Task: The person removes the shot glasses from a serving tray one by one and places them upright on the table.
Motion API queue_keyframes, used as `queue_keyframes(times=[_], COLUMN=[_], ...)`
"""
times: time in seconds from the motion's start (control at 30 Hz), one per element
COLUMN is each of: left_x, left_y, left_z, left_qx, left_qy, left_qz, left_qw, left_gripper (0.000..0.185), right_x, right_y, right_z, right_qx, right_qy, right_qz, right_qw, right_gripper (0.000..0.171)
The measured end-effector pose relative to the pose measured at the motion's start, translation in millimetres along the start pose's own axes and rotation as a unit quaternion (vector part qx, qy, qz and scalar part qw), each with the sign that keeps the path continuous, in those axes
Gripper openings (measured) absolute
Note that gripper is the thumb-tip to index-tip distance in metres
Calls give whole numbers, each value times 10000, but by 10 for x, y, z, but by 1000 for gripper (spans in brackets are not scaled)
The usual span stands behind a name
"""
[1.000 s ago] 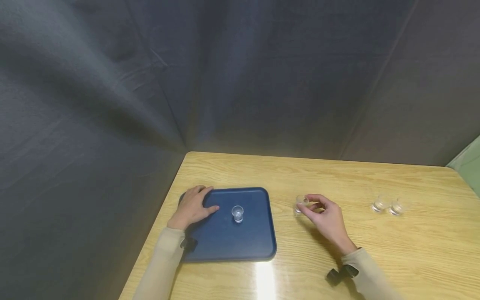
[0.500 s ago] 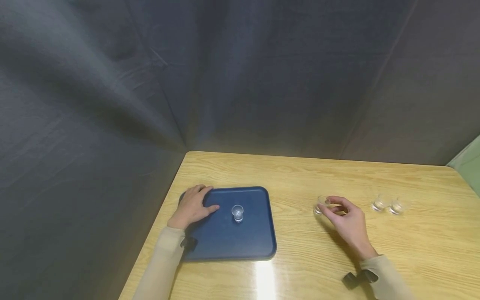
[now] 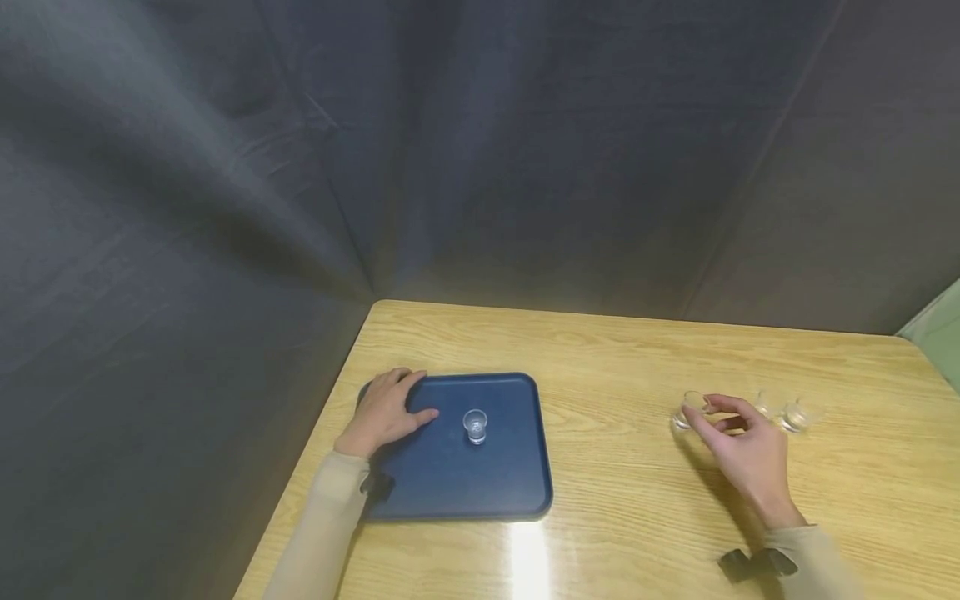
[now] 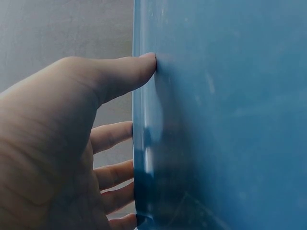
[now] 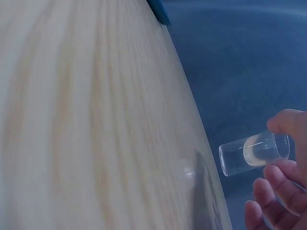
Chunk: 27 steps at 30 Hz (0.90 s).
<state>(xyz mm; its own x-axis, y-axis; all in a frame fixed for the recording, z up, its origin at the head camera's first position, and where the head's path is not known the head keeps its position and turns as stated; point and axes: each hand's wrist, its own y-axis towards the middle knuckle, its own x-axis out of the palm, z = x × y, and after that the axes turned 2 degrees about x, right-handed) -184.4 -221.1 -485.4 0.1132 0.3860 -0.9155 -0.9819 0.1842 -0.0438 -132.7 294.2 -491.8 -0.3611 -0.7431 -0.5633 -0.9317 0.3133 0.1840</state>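
Glass [image 3: 684, 414] pinched in the right hand [image 3: 742, 454] is what the work turns on just now, though I'll start with the big things. The wooden table [image 3: 622, 517] carries a blue tray [image 3: 457, 483] on its left side, and the left hand [image 3: 386, 412] grips that tray's far left corner, thumb on top and fingers under the rim. One small glass [image 3: 476, 426] stands upright on the tray. Well to the right, the right hand holds its glass between thumb and fingertips [image 5: 283, 179], just off the tabletop, close beside two more glasses [image 3: 787, 414] standing together. I judge this a carry in progress; next comes a gentle, upright set-down without knocking the neighbours.
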Motion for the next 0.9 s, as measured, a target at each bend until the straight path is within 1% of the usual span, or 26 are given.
queue_keyframes(times=[0.07, 0.17, 0.3, 0.4, 0.5, 0.63, 0.77, 0.9], left_x=[-5, -6, 2, 7, 14, 17, 14, 15], left_y=[1, 3, 10, 15, 18, 15, 10, 13], left_z=[-4, -8, -5, -9, -19, -20, -14, -19], left_qx=[-2, 9, 52, 56, 77, 83, 64, 74], left_qy=[4, -6, -4, 4, 11, -19, -29, -25], left_qz=[-4, -33, -43, -23, 2, -1, -11, -1], left_qw=[10000, 10000, 10000, 10000, 10000, 10000, 10000, 10000], left_gripper=[79, 79, 79, 78, 78, 79, 79, 79], right_x=[-73, -197, -362, -468, -552, -644, -722, -744], right_y=[12, 32, 49, 59, 69, 88, 101, 104], right_z=[34, 92, 183, 238, 293, 356, 401, 453], right_qx=[36, -37, 94, 361, 582, 867, 1132, 1236], right_qy=[-52, -174, -140, -54, -20, 160, 320, 286], right_qz=[76, 210, 352, 421, 494, 606, 592, 527], right_qw=[10000, 9996, 9992, 9984, 9971, 9943, 9913, 9905], right_gripper=[43, 41, 41, 38, 30, 17, 22, 23])
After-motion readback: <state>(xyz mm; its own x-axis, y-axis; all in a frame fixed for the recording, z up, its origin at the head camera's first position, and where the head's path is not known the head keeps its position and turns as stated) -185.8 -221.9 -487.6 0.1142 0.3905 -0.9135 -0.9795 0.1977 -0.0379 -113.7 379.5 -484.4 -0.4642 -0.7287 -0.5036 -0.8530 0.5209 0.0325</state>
